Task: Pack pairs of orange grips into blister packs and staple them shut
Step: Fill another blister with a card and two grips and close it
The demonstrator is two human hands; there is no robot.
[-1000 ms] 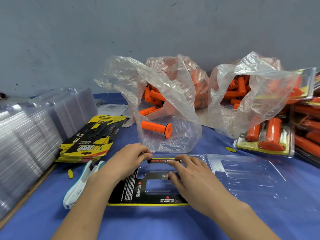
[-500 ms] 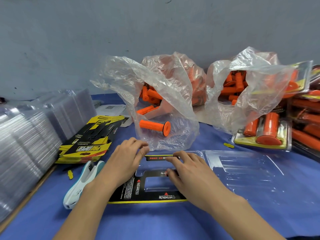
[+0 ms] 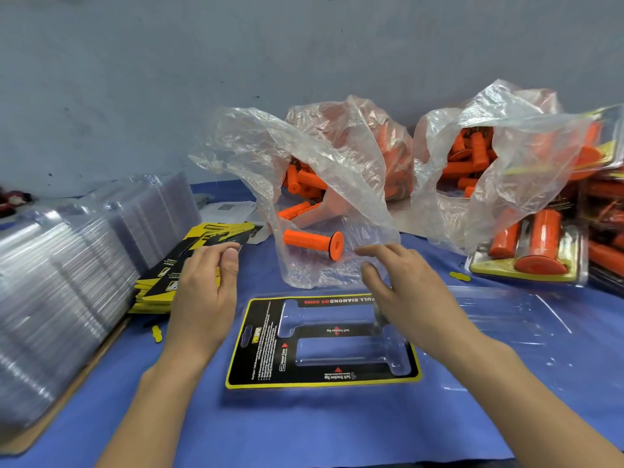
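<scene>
An open clear blister pack lies flat on the blue table, with a black and yellow card insert seated in its left half and two empty grip cavities showing. My left hand hovers above the card's left edge, fingers relaxed, holding nothing. My right hand hovers over the pack's top right, fingers spread and empty. Just beyond them, one orange grip lies inside a clear plastic bag with more grips behind it.
A second bag of orange grips stands at the back right. Finished packs pile up at the right edge. Empty blister packs are stacked on the left, beside a pile of yellow card inserts.
Both hands have lifted off the card insert and moved up and apart, toward the bag. The card now lies uncovered in the blister pack. The camera has tilted, hiding the stapler.
</scene>
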